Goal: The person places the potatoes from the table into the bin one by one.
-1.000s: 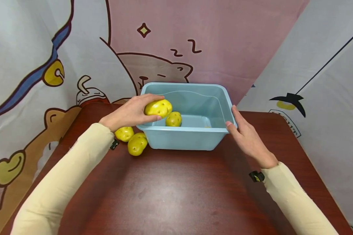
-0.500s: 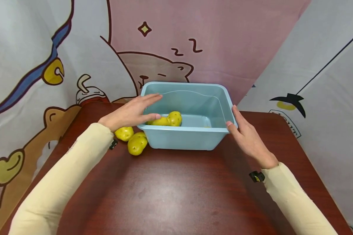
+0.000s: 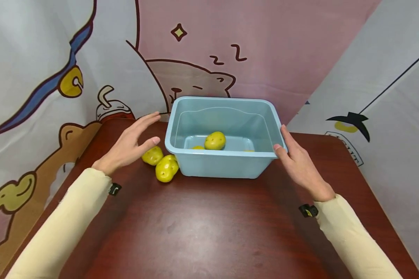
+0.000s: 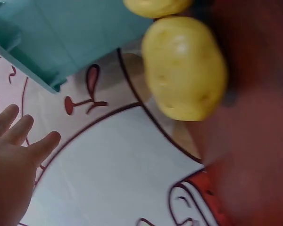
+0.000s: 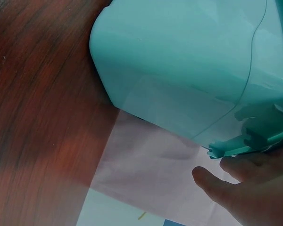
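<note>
A light-blue plastic bin [image 3: 216, 164] stands upright on the table. Inside it lies a yellow potato [image 3: 215, 140]; slivers of yellow show beside it over the front wall, mostly hidden. Outside the bin's left end are two more yellow potatoes, one nearer [image 3: 167, 168] and one behind [image 3: 152, 155]. My left hand [image 3: 127, 146] hovers to the left of the bin with fingers spread and nothing in them, above the loose potatoes. At the bin's right end, my right hand [image 3: 300, 164] holds the rim, thumb on top and fingers along the outside.
The bin rests on a dark reddish-brown table [image 3: 195, 224], close to its back edge. A cartoon-printed cloth [image 3: 265, 50] hangs right behind it and along both sides. A small black device [image 3: 115, 189] is strapped at the left wrist, another [image 3: 308, 210] at the right.
My left hand let a potato go into the bin, then drew back left out over the table. The right hand stays at the rim. The head view has shifted slightly.
</note>
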`<state>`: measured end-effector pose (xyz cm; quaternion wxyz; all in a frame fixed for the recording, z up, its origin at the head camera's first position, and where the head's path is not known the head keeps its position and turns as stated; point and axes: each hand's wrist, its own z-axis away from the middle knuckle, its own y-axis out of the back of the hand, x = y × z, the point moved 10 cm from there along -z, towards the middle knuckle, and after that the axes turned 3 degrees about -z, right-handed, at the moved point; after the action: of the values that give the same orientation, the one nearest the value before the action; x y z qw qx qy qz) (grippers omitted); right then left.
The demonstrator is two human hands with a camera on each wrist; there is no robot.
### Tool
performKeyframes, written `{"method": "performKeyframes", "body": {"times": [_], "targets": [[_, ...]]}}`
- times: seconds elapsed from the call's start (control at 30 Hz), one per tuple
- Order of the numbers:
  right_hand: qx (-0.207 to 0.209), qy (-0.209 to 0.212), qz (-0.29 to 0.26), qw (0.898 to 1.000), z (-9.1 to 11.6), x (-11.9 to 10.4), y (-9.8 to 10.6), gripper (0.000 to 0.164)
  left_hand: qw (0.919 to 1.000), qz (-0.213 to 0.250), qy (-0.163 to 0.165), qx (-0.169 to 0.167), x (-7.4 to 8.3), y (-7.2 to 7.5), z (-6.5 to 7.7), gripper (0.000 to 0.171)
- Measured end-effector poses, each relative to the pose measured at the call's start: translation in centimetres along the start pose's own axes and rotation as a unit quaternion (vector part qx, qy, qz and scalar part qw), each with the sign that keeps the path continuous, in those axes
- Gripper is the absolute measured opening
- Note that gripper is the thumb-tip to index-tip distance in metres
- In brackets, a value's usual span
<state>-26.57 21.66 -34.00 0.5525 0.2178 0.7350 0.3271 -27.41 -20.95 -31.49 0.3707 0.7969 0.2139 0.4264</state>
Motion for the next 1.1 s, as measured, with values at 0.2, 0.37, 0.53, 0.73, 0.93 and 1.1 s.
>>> {"method": "performKeyframes", "body": {"times": [0.2, 0.37, 0.53, 0.73, 0.93, 1.1], "targets": [[0.003, 0.003, -0.003, 1.0, 0.0, 0.1, 0.2, 0.071, 0.9999, -0.007, 0.01, -0.002, -1.9, -0.7, 1.8, 0.066], [0.001, 0.005, -0.007, 1.0, 0.0, 0.1, 0.3, 0.071, 0.9979, -0.022, 0.04, -0.045, -4.0, -2.3, 2.3, 0.065], [-0.002, 0.005, -0.01, 1.0, 0.0, 0.2, 0.1, 0.07, 0.9912, -0.029, 0.074, -0.106, -6.4, -4.6, 2.5, 0.067], [-0.001, 0.005, -0.009, 1.0, 0.0, 0.2, -0.1, 0.071, 0.9814, -0.035, 0.098, -0.161, -8.6, -6.7, 2.4, 0.069], [0.006, 0.009, -0.003, 1.0, -0.1, 0.3, 0.0, 0.071, 0.9743, -0.06, 0.099, -0.193, -9.7, -7.4, 2.2, 0.067], [0.006, 0.011, -0.003, 1.0, -0.1, 0.2, 0.1, 0.071, 0.9743, -0.069, 0.092, -0.193, -10.1, -6.9, 3.0, 0.07]]}}
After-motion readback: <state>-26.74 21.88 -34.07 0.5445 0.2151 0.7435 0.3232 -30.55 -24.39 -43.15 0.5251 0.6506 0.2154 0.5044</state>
